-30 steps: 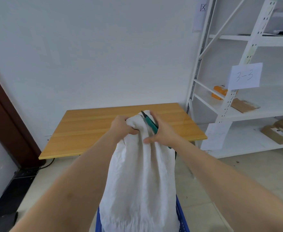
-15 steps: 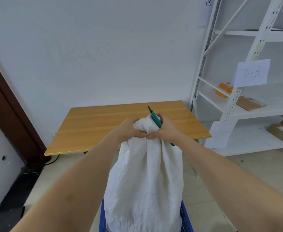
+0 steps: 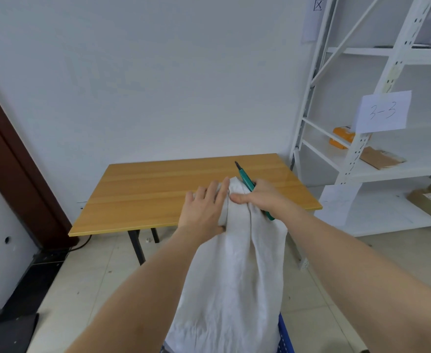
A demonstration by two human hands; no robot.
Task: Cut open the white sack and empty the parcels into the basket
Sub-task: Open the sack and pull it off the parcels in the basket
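**Ana:** Head camera looks down two bare forearms to the white sack [image 3: 234, 276], held up by its gathered top in front of the wooden counter [image 3: 158, 189]. What is each of the hands doing?

**Ben:** The left hand [image 3: 204, 210] lies against the left side of the bunched neck, fingers fairly straight and pointing up along the cloth, thumb tucked low against the fabric. Whether it truly clamps the sack or only presses on it, I cannot tell.

**Ana:** And the other?

**Ben:** The right hand [image 3: 263, 197] is curled round the right side of the neck, thumb pointing left across the cloth, nearly meeting the left hand. The same fist holds a green-handled cutter [image 3: 246, 178]; its dark tip sticks up and away over the counter, and the butt end shows below the palm.

**Ana:** Where does the sack hang?

**Ben:** Straight down between the arms, creased and full-looking, its lower part running out of the bottom edge. A blue basket [image 3: 284, 337] edge shows just beside its lower right. I cannot see parcels inside.

**Ana:** Anything around?

**Ben:** A white shelf rack [image 3: 377, 103] on the right with a paper label [image 3: 383, 112] reading 3-3, brown packages [image 3: 380, 157] and an orange one [image 3: 341, 137] on its shelves. Tiled floor [image 3: 87, 276] below, brown door frame [image 3: 13, 159] at left.
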